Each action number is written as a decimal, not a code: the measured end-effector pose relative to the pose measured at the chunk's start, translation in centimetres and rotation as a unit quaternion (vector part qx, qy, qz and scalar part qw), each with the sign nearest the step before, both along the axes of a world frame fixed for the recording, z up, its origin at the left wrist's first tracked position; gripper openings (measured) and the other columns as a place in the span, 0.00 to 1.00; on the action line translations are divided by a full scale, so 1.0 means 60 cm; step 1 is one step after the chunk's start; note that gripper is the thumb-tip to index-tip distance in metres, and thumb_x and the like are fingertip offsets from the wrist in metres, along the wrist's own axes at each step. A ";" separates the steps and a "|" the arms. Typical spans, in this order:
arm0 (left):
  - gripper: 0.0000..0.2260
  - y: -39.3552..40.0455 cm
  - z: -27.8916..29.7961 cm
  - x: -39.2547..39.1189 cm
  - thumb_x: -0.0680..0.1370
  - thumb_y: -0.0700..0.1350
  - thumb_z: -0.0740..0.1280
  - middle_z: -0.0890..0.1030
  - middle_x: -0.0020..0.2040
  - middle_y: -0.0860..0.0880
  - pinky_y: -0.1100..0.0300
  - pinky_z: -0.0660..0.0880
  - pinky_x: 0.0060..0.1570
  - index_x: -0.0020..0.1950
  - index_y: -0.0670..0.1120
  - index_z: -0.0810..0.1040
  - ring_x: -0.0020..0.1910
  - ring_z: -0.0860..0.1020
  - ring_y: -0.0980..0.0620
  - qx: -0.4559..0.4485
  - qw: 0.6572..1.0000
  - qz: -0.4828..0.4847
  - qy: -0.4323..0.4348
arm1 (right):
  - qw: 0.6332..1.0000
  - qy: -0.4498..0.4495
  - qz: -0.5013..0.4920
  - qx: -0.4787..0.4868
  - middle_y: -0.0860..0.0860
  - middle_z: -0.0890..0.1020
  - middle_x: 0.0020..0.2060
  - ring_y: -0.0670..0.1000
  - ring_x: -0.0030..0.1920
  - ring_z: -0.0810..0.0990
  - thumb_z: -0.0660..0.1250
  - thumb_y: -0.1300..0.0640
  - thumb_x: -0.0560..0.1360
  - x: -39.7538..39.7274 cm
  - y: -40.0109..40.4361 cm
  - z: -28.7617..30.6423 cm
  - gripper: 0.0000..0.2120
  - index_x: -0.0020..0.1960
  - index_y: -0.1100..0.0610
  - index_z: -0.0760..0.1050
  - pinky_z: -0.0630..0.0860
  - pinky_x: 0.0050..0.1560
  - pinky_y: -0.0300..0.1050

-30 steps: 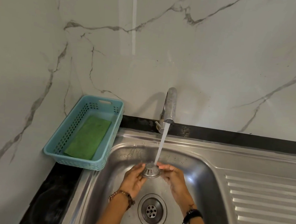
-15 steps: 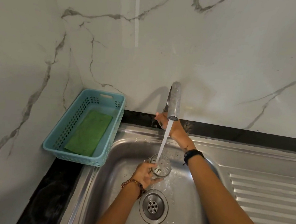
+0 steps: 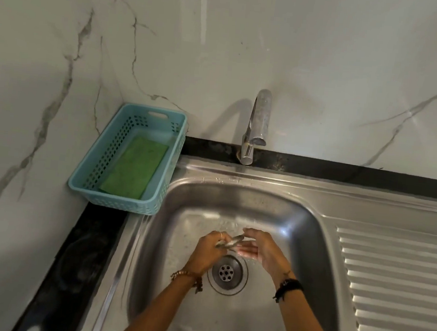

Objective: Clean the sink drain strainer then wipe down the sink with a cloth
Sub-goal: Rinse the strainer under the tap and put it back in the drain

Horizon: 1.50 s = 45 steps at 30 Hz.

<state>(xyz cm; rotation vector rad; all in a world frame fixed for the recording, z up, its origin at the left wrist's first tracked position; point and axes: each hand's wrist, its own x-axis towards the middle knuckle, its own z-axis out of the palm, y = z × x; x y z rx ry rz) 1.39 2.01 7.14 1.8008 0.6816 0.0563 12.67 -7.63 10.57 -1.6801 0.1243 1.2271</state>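
Stainless steel is filling most of the head view: a sink (image 3: 312, 227) with a ribbed draining board (image 3: 393, 283) on its right side is sitting in a black worktop (image 3: 78, 253) against marble-patterned walls. Both hands are hanging over the basin, just above the open drain (image 3: 227, 272). The left hand (image 3: 208, 249) is gripping the drain strainer (image 3: 231, 242), its fingers curling round the strainer's left edge; the strainer is lying tilted and is blurred, so its detail cannot be told. The right hand (image 3: 260, 245) is touching the strainer's other end with its fingertips, the thumb above and the fingers loosely extended below it; whether it is truly pinching cannot be told. A beaded bracelet (image 3: 188, 277) is circling the left wrist and a black band (image 3: 288, 286) the right.

The tap (image 3: 256, 123) is standing behind the basin at the back rim, with no stream visible beneath the spout. Wet patches are glinting on the basin floor around the hands. At the back left corner of the worktop, just beside the sink, a light blue perforated basket (image 3: 100, 164) is holding a green cloth (image 3: 134, 168) lying flat on its bottom.
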 end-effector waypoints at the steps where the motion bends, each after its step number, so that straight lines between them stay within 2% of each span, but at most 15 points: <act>1: 0.08 -0.006 -0.010 -0.012 0.71 0.32 0.67 0.80 0.51 0.43 0.78 0.67 0.44 0.49 0.39 0.81 0.50 0.77 0.50 0.030 0.999 -0.018 0.005 | 1.000 0.012 0.007 -0.004 0.62 0.82 0.41 0.55 0.34 0.83 0.64 0.56 0.77 -0.004 -0.004 -0.001 0.14 0.56 0.66 0.71 0.80 0.32 0.41; 3: 0.10 -0.017 -0.022 -0.034 0.71 0.32 0.68 0.79 0.55 0.47 0.80 0.67 0.48 0.50 0.42 0.82 0.55 0.76 0.50 0.041 0.998 -0.034 -0.012 | 0.997 -0.021 0.067 -0.040 0.65 0.83 0.47 0.56 0.38 0.84 0.68 0.58 0.75 -0.015 -0.010 -0.004 0.14 0.54 0.68 0.74 0.82 0.37 0.43; 6: 0.22 -0.024 -0.020 -0.057 0.69 0.30 0.68 0.73 0.60 0.59 0.78 0.65 0.55 0.56 0.53 0.78 0.61 0.71 0.60 -0.060 0.996 -0.008 -0.068 | 0.962 -0.206 0.152 -0.096 0.65 0.82 0.45 0.62 0.47 0.82 0.67 0.67 0.72 -0.022 -0.027 0.002 0.08 0.48 0.71 0.79 0.80 0.49 0.48; 8: 0.32 -0.022 -0.018 -0.069 0.69 0.29 0.67 0.66 0.68 0.59 0.69 0.62 0.63 0.65 0.58 0.68 0.67 0.64 0.60 -0.125 0.988 0.044 -0.073 | 0.929 -0.314 0.163 -0.107 0.62 0.81 0.40 0.60 0.45 0.81 0.67 0.69 0.71 -0.015 -0.038 0.024 0.06 0.45 0.71 0.80 0.79 0.47 0.49; 10: 0.40 -0.016 -0.021 -0.077 0.68 0.31 0.69 0.57 0.74 0.56 0.62 0.58 0.67 0.72 0.58 0.56 0.72 0.56 0.58 -0.100 0.993 0.043 -0.041 | 0.918 -0.356 0.153 -0.081 0.63 0.82 0.40 0.59 0.43 0.81 0.68 0.69 0.70 0.000 -0.048 0.045 0.06 0.45 0.69 0.81 0.80 0.49 0.52; 12: 0.47 -0.009 -0.026 -0.079 0.67 0.36 0.74 0.49 0.77 0.53 0.62 0.54 0.70 0.75 0.54 0.46 0.75 0.49 0.55 -0.032 0.999 0.000 0.013 | 0.946 -0.305 0.109 -0.023 0.58 0.84 0.39 0.53 0.40 0.83 0.70 0.69 0.69 0.017 -0.059 0.066 0.09 0.49 0.65 0.81 0.82 0.44 0.45; 14: 0.52 -0.007 -0.030 -0.075 0.65 0.40 0.76 0.44 0.78 0.49 0.57 0.50 0.73 0.75 0.52 0.42 0.76 0.45 0.50 0.022 0.997 -0.027 0.064 | 0.981 -0.173 0.065 0.058 0.51 0.85 0.35 0.46 0.36 0.84 0.70 0.69 0.69 0.027 -0.067 0.073 0.10 0.48 0.60 0.81 0.80 0.35 0.35; 16: 0.54 -0.010 -0.036 -0.068 0.65 0.41 0.77 0.42 0.78 0.46 0.49 0.47 0.75 0.75 0.52 0.40 0.76 0.41 0.46 0.085 0.988 -0.038 0.123 | 0.995 -0.077 0.029 0.064 0.50 0.85 0.34 0.49 0.37 0.84 0.68 0.71 0.70 0.017 -0.068 0.057 0.08 0.43 0.60 0.81 0.79 0.34 0.34; 18: 0.54 -0.016 -0.043 -0.066 0.66 0.42 0.76 0.39 0.77 0.44 0.46 0.39 0.73 0.75 0.52 0.37 0.75 0.36 0.43 0.155 0.965 -0.086 0.195 | 0.982 -0.160 0.081 -0.066 0.52 0.84 0.35 0.56 0.42 0.82 0.66 0.70 0.72 -0.009 -0.068 0.021 0.04 0.42 0.64 0.78 0.79 0.38 0.34; 20: 0.53 -0.021 -0.052 -0.071 0.67 0.43 0.75 0.35 0.76 0.41 0.44 0.34 0.71 0.75 0.50 0.35 0.73 0.31 0.41 0.201 0.939 -0.143 0.238 | 0.928 -0.276 0.141 -0.207 0.57 0.80 0.42 0.57 0.48 0.80 0.65 0.66 0.74 -0.037 -0.073 -0.008 0.04 0.46 0.65 0.77 0.75 0.39 0.35; 23: 0.53 -0.025 -0.062 -0.077 0.67 0.44 0.75 0.33 0.75 0.40 0.42 0.29 0.68 0.74 0.49 0.34 0.71 0.28 0.40 0.230 0.925 -0.164 0.253 | 0.899 -0.315 0.222 -0.206 0.60 0.79 0.45 0.57 0.44 0.80 0.66 0.69 0.71 -0.048 -0.076 -0.033 0.05 0.40 0.62 0.78 0.73 0.35 0.36; 26: 0.53 -0.032 -0.065 -0.082 0.68 0.46 0.75 0.32 0.74 0.39 0.39 0.28 0.66 0.74 0.48 0.34 0.71 0.28 0.38 0.259 0.905 -0.183 0.283 | 0.881 -0.348 0.207 -0.246 0.59 0.81 0.52 0.55 0.52 0.80 0.62 0.65 0.76 -0.061 -0.072 -0.034 0.09 0.53 0.64 0.78 0.71 0.43 0.39; 29: 0.53 -0.035 -0.067 -0.081 0.68 0.48 0.74 0.32 0.74 0.39 0.37 0.28 0.65 0.75 0.48 0.34 0.71 0.28 0.37 0.273 0.889 -0.196 0.310 | 0.863 -0.375 0.220 -0.257 0.59 0.81 0.54 0.56 0.53 0.80 0.62 0.66 0.76 -0.068 -0.072 -0.049 0.10 0.56 0.63 0.76 0.75 0.48 0.41; 40: 0.43 -0.042 -0.112 -0.081 0.72 0.57 0.68 0.38 0.76 0.39 0.36 0.34 0.68 0.76 0.50 0.44 0.74 0.35 0.38 0.357 0.837 -0.221 0.350 | 0.953 -0.223 0.009 -0.206 0.59 0.83 0.53 0.58 0.53 0.80 0.67 0.64 0.72 -0.066 -0.074 -0.135 0.11 0.54 0.63 0.80 0.73 0.49 0.42; 45: 0.41 -0.044 -0.139 -0.063 0.72 0.58 0.67 0.40 0.77 0.40 0.36 0.33 0.68 0.76 0.49 0.46 0.74 0.36 0.39 0.375 0.824 -0.228 0.357 | 0.957 -0.190 -0.057 -0.214 0.62 0.81 0.52 0.60 0.50 0.79 0.68 0.66 0.72 -0.069 -0.061 -0.169 0.11 0.53 0.64 0.76 0.74 0.45 0.44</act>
